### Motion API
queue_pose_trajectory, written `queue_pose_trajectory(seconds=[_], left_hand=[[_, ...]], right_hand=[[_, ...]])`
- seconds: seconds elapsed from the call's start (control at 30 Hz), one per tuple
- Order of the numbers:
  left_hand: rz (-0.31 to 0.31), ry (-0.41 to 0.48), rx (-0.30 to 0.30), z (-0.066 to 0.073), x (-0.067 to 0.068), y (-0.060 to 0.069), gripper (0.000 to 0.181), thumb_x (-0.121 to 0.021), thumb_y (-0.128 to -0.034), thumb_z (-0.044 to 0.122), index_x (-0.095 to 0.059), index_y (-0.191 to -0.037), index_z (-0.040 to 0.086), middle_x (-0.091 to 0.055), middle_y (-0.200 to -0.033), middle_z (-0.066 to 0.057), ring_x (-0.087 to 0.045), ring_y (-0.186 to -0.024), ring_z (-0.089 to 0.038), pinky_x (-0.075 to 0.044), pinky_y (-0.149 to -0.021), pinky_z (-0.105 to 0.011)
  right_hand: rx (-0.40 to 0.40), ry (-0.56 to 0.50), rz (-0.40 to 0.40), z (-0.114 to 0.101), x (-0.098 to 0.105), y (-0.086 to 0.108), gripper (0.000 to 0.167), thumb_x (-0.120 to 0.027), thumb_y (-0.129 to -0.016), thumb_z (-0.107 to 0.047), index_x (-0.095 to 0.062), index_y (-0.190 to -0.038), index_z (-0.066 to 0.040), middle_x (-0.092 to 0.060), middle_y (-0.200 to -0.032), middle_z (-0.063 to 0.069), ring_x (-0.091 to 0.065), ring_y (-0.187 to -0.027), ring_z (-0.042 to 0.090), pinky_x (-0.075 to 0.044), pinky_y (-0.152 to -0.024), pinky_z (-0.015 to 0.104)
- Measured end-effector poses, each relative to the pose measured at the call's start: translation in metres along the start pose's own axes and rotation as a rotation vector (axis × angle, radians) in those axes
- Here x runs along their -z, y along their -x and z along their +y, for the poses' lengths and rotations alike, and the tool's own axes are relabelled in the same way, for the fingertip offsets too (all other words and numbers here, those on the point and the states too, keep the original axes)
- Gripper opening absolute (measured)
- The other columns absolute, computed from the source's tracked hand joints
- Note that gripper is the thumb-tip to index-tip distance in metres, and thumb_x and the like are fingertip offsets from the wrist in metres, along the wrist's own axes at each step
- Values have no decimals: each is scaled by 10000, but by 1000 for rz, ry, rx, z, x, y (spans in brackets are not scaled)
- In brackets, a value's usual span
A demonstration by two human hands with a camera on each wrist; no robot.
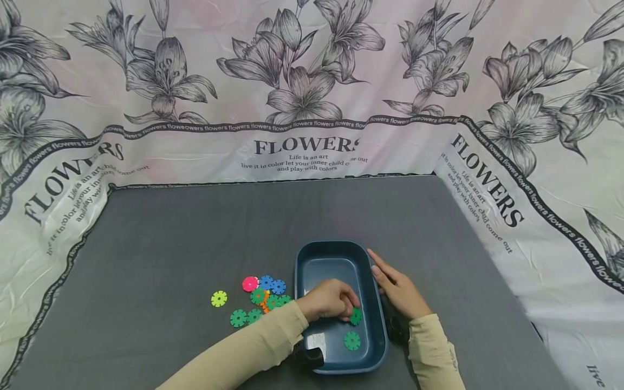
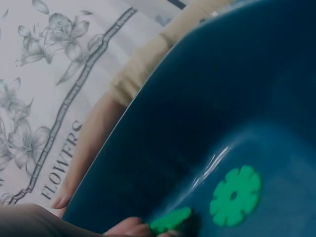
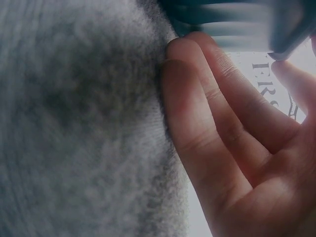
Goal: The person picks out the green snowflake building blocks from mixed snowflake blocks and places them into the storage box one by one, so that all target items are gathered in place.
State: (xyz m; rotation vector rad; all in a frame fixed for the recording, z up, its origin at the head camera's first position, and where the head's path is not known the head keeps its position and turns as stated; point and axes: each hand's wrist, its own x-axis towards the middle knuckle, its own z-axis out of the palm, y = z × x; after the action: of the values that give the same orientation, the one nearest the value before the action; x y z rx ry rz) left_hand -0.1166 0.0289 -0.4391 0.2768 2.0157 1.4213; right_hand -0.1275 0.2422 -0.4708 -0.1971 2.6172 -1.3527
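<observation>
A blue rectangular tray (image 1: 377, 352) stands near the front of the table. Inside it, my left hand (image 1: 329, 300) pinches a green notched disc (image 1: 356, 316), tilted near the tray's right wall. Another green notched disc (image 1: 352, 341) lies flat on the tray floor; the left wrist view shows this flat disc (image 2: 234, 196) with its slotted rim and small centre hole. From the right, my right hand (image 1: 402, 292) rests against the tray's outer side, fingers extended and thumb by the rim. In the right wrist view its fingers (image 3: 190, 108) look nearly straight beside the tray (image 3: 237, 24).
Left of the tray lies a loose cluster of notched discs: a pink disc (image 1: 250, 284), blue discs (image 1: 278, 287), several green discs (image 1: 238, 318) and orange ones partly covered. A yellow-green disc (image 1: 219, 298) lies apart, farther left. Flower-printed cloth (image 1: 307, 151) borders the grey table (image 1: 195, 233).
</observation>
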Motion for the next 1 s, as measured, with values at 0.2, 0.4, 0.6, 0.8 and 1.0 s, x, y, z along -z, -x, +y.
queue_pose_trajectory(seconds=[0.2,0.4,0.6,0.8,1.0], left_hand=[[-5,-15,11,-1,-2,2,208,-610,-765,-176,-711,-849,-15,-644,-661,-113,-593,-551,-148,-528,-556,-266],[20,-151,-79,-2,-1,2,235,-612,-737,-172,-728,-864,-12,-654,-644,-98,-535,-507,-87,-404,-481,-176],[74,-421,-225,-1,4,3,188,-689,-744,-75,-763,-856,56,-643,-626,10,-474,-500,-1,-371,-483,-142],[136,-538,-195,11,17,18,92,-699,-870,145,-760,-939,153,-653,-748,69,-501,-558,-15,-413,-525,-185],[232,-328,-195,19,64,66,187,-592,-959,295,-708,-1061,189,-664,-872,40,-577,-627,-80,-476,-557,-260]], right_hand=[[0,-6,1,-1,0,-1,454,-447,-1015,-385,-361,-1461,-391,-519,-1385,136,-625,-788,163,-521,-748,357],[-5,0,-9,-23,4,6,465,-445,-1026,-328,-366,-1482,-286,-528,-1359,181,-618,-797,168,-518,-754,357],[6,-9,-15,-34,4,9,472,-441,-1029,-307,-357,-1490,-248,-577,-1243,179,-599,-780,161,-513,-728,327],[-6,-17,-8,-6,-3,-2,466,-449,-1014,-384,-358,-1471,-362,-538,-1349,142,-611,-796,161,-519,-737,313],[23,18,12,-1,-2,-2,464,-448,-1016,-381,-359,-1471,-365,-560,-1321,160,-615,-763,144,-517,-722,326]])
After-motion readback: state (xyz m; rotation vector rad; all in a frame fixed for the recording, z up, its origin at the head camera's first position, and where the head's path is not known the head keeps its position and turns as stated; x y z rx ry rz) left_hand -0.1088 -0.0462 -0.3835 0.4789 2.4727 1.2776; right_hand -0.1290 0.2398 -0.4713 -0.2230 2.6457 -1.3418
